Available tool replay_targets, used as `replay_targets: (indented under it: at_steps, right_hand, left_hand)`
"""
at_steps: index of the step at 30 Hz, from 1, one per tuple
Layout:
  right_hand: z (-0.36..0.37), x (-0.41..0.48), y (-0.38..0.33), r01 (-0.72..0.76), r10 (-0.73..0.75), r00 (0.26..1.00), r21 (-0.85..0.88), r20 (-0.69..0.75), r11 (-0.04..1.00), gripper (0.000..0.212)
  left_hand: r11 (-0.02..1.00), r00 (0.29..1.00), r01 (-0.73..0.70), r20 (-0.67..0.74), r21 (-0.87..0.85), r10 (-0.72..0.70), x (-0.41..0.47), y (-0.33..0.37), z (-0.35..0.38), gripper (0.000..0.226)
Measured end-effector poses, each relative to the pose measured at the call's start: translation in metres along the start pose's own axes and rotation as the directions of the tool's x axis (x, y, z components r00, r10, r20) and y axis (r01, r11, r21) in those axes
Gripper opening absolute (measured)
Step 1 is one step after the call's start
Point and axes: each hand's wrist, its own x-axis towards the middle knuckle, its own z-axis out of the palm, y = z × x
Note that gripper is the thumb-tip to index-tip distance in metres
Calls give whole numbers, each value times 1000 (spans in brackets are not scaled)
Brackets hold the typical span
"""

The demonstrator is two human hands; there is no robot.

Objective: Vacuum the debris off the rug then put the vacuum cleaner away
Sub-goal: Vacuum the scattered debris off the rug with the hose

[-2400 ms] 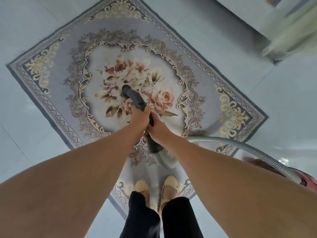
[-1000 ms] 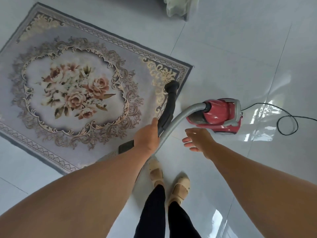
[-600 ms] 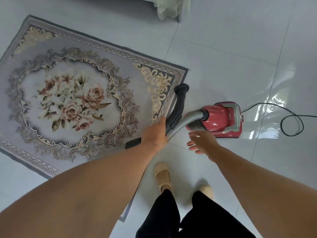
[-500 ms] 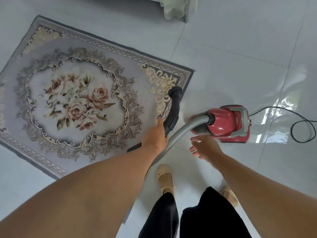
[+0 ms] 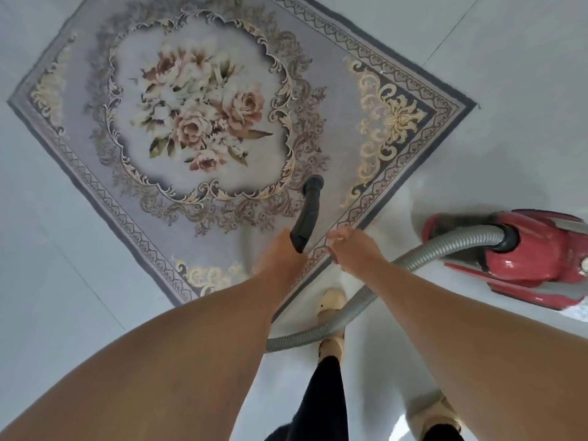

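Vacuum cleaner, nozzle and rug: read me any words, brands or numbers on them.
No text can be read.
The vacuum cleaner: red shell blurred, no legible brand or label.
The nozzle: plain black, no text.
The rug: flowers and scrolls only, no lettering.

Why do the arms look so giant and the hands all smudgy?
Head view: the wide-angle lens stretches the arms closest to it. Head view: the left hand gripping the black nozzle and the right hand are smeared by motion blur; the rug pattern looks soft too.
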Motion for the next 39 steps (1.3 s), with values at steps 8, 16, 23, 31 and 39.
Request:
replay_targets:
  at_steps: [8,16,23,31,39]
  right_hand:
    - [53,60,-1,-18,35,996,-188,84,982,30]
    - [84,95,-7,-30,53,993,-216,103,976,36]
    - [80,91,-8,-56,67,993,-111,96,992,35]
    - [86,111,-8,-6,20,997,-171,80,985,38]
    - [86,96,6,8,10,997,-239,78,971,35]
  left_hand:
    - [966,971,237,-17,-107,-240,65,-84,-9,23]
    - [907,937,347,125,-240,-326,119,-93,-6,27]
    - [919,937,349,88,-185,-338,100,-114,14,22]
    - [848,936,351,131,-397,-326,153,-101,-1,15]
    - [830,909,416,168,-372,-380,112,-137,25,9]
